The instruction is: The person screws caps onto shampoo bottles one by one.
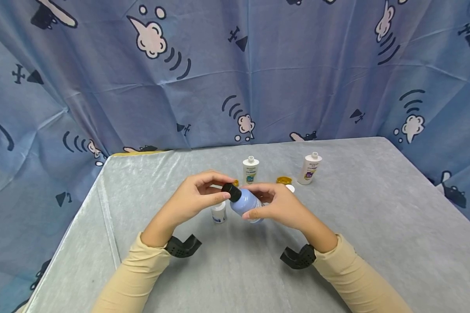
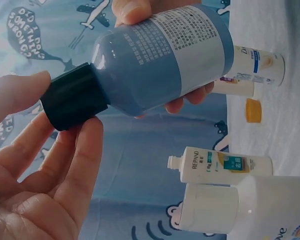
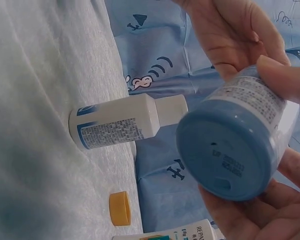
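A light blue bottle [image 1: 243, 203] with a black cap [image 1: 232, 191] is held above the table, tilted with the cap up and to the left. My left hand [image 1: 191, 198] pinches that cap between the thumb and fingertips, as the left wrist view shows. Around the bottle's body, my right hand [image 1: 285, 208] grips with thumb and fingers. The bottle's base [image 3: 225, 155] faces the right wrist camera. Just below the left hand stands a white capped bottle [image 1: 219, 214], partly covered in the head view.
Two uncapped white bottles stand farther back, one in the middle [image 1: 250, 168] and one to the right [image 1: 310, 168]. A yellow cap [image 1: 284, 180] lies between them. Another white bottle [image 2: 260, 66] is mostly hidden behind my right hand. A patterned blue curtain [image 1: 203, 87] hangs behind the table.
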The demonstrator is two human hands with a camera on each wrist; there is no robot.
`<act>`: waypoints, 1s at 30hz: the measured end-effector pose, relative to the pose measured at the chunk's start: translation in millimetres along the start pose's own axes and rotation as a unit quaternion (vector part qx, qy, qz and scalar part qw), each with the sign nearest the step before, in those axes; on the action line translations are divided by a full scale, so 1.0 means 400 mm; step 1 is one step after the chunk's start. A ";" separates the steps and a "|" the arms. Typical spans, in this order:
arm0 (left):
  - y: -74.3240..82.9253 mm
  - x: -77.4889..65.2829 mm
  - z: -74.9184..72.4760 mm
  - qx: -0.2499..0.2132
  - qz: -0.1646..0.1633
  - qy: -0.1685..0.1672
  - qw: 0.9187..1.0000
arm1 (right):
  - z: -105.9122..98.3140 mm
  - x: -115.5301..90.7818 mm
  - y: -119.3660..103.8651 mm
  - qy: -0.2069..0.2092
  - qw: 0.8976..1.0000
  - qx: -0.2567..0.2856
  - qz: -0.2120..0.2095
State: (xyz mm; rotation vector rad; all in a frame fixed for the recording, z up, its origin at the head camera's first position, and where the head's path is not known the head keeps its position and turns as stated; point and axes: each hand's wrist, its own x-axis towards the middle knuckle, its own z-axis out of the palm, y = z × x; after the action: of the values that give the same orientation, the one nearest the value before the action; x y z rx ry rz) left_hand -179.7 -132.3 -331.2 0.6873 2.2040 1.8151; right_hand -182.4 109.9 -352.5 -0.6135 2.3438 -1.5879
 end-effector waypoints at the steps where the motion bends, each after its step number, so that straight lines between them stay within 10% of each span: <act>1: 0.000 -0.001 0.000 -0.003 0.011 -0.006 1.000 | -0.001 0.000 0.001 0.000 1.000 0.001 0.000; 7: -0.003 -0.003 0.000 0.002 0.061 -0.016 0.998 | -0.002 0.001 0.004 -0.004 1.000 0.002 -0.003; 16: 0.006 0.000 0.003 0.010 -0.045 0.040 0.998 | -0.001 0.004 0.006 -0.001 1.000 -0.004 -0.007; 30: -0.001 0.002 0.008 -0.001 -0.019 0.028 0.999 | -0.007 0.003 0.009 0.006 1.000 -0.010 -0.007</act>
State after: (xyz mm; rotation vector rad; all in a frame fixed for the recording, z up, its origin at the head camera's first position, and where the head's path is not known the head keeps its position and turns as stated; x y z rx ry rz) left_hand -179.1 -129.2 -332.1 0.5959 2.2339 1.8395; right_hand -185.4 112.5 -354.6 -0.6271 2.3720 -1.5808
